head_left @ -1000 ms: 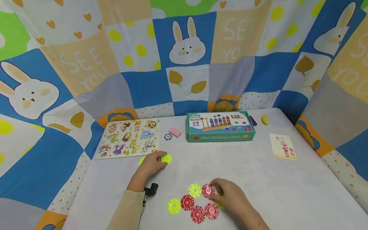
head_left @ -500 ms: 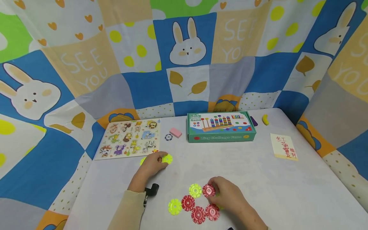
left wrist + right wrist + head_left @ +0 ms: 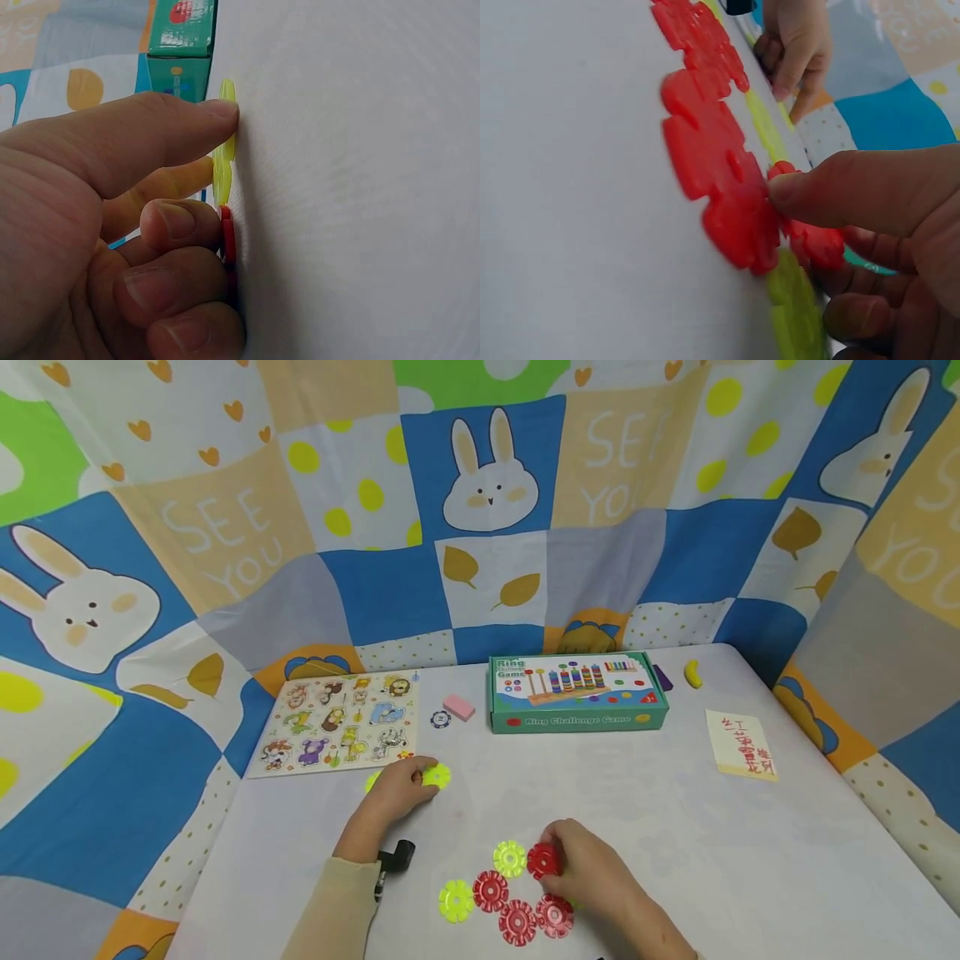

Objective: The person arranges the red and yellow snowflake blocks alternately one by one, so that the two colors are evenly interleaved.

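Observation:
In the head view my left hand (image 3: pixel 399 783) rests at the left middle of the table, thumb and index finger on the rim of a yellow notched disc (image 3: pixel 437 776). In the left wrist view a red notched disc (image 3: pixel 227 236) stands edge-on beside the curled fingers. My right hand (image 3: pixel 592 868) pinches a red notched disc (image 3: pixel 543 860), which looks tilted, at the right of a loose ring of discs. Beside it are a yellow notched disc (image 3: pixel 509 858) and several red ones, including one at the front (image 3: pixel 517 922). Another yellow disc (image 3: pixel 799 304) is mostly hidden behind the right hand in the head view.
An animal puzzle board (image 3: pixel 337 722) lies at the back left. A poker chip (image 3: pixel 440 719) and a pink block (image 3: pixel 459 707) sit next to a green Ring Challenge Game box (image 3: pixel 577 693). Farther right are a toy banana (image 3: pixel 693 674) and a paper note (image 3: pixel 741 745).
My right hand has shifted slightly left and upward, and the red disc in its fingers has tipped. My left hand keeps its place on the yellow disc.

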Action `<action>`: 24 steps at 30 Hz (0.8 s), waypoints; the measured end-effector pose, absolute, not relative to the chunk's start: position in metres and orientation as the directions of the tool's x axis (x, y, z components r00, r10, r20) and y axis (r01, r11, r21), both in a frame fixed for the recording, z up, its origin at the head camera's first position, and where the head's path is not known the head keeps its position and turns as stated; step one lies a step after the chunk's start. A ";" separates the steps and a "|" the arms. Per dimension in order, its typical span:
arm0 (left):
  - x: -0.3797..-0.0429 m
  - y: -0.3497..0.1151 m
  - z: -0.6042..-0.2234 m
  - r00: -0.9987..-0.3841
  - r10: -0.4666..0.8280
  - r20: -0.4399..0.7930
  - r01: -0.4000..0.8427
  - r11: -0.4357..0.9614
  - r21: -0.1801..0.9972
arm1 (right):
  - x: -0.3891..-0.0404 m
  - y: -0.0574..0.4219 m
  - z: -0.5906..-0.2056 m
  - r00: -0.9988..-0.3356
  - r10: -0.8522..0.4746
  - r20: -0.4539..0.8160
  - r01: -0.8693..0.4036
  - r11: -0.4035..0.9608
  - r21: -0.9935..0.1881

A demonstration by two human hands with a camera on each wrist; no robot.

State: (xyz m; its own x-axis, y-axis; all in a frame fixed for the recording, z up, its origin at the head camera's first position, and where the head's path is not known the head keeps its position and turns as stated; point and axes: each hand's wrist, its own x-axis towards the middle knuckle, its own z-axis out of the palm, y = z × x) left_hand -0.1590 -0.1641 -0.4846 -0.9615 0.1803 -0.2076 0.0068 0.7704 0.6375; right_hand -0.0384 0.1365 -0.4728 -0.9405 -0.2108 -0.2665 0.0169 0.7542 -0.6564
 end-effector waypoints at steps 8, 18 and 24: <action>-0.160 -0.166 -0.485 -0.961 0.174 -0.213 0.000 0.774 0.633 | -0.032 0.137 -0.474 -0.953 -0.267 -0.142 -0.141 0.808 -0.573; -0.160 -0.165 -0.487 -0.963 0.177 -0.205 0.008 0.775 0.632 | -0.028 0.140 -0.475 -0.930 -0.361 -0.070 -0.286 0.829 -0.480; -0.159 -0.165 -0.486 -0.963 0.176 -0.202 0.011 0.780 0.626 | -0.029 0.140 -0.477 -0.924 -0.381 -0.039 -0.331 0.846 -0.419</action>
State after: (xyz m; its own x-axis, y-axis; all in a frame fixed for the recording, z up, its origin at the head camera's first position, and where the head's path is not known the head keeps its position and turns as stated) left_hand -0.1591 -0.1648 -0.4865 -0.9635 0.1759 -0.2019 0.0111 0.7795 0.6263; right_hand -0.0287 0.1398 -0.4772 -0.9238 -0.3807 -0.0394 -0.3306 0.8455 -0.4193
